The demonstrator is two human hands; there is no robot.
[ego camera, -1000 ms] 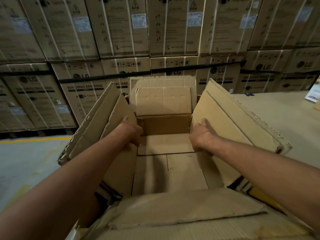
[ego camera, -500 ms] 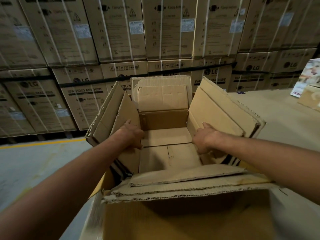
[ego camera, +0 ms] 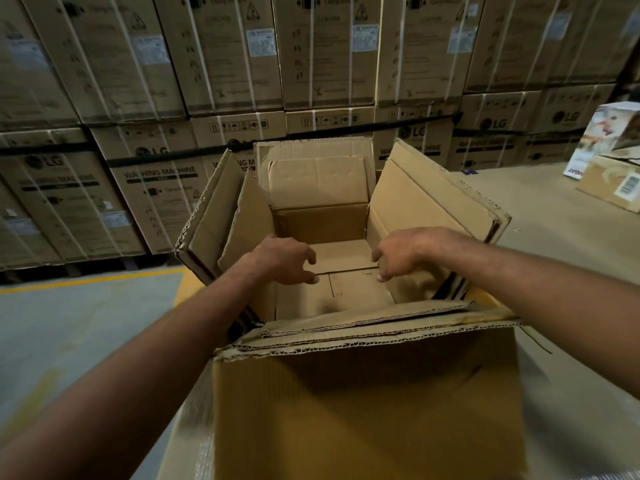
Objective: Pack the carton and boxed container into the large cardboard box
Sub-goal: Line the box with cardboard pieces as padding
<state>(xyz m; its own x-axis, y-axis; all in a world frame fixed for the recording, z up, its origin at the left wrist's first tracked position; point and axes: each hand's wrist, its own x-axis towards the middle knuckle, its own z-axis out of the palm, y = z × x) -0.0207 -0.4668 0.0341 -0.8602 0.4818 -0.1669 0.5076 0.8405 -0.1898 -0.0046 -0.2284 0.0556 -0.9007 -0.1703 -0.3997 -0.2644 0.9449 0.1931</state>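
Observation:
The large cardboard box (ego camera: 367, 403) stands open right in front of me, its four flaps up and nothing inside but its bare floor. My left hand (ego camera: 284, 259) hovers over the opening near the left flap, fingers curled and apart, holding nothing. My right hand (ego camera: 407, 251) hovers near the right flap, also empty with fingers spread. At the far right a small brown carton (ego camera: 611, 187) with a barcode label lies on a flat surface, and a white printed boxed container (ego camera: 609, 140) stands on it.
A wall of stacked, strapped washing-machine cartons (ego camera: 311, 64) fills the background. A wide cardboard-covered surface (ego camera: 540, 216) stretches to the right of the box. Grey floor with a yellow line (ego camera: 90, 280) lies to the left.
Both hands have let go of the side flaps and moved inward over the opening. The view has pulled back, showing the box's near wall and the two items at the right.

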